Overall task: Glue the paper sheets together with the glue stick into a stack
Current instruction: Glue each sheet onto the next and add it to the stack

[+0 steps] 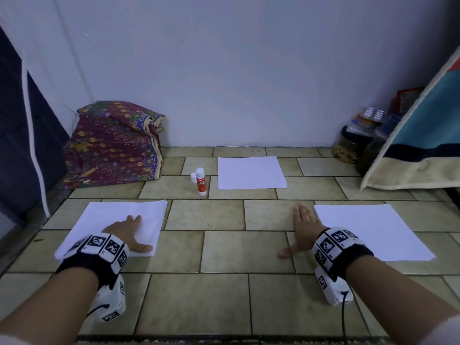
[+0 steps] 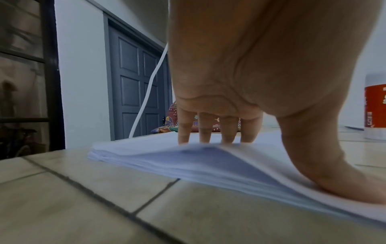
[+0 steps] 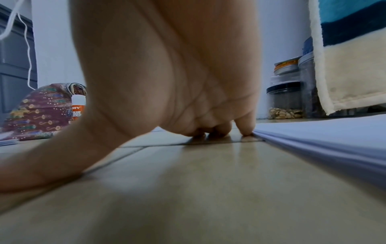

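From the head view, three paper piles are laid on a tiled floor point(image 1: 224, 252). The left hand point(image 1: 129, 232) is spread flat on the left pile point(image 1: 149, 212); the right hand point(image 1: 302, 229), fingers straight, is pressed on tile beside the right pile point(image 1: 373, 230). An uncapped glue stick point(image 1: 201, 181) stands left of the far pile point(image 1: 250, 171), near a patterned cloth bundle point(image 1: 112, 145).

At the left wrist, the top sheet point(image 2: 208, 151) is bowed up between fingertips point(image 2: 183, 132) and thumb; the glue stick is cut off.

At the right wrist, jars point(image 3: 286, 100) are half hidden by a hanging blanket point(image 3: 353, 66).

In the left wrist view the glue stick point(image 2: 375, 109) is cut by the right edge. The left hand point(image 2: 261, 79) hides most of the patterned cloth point(image 2: 173, 118).
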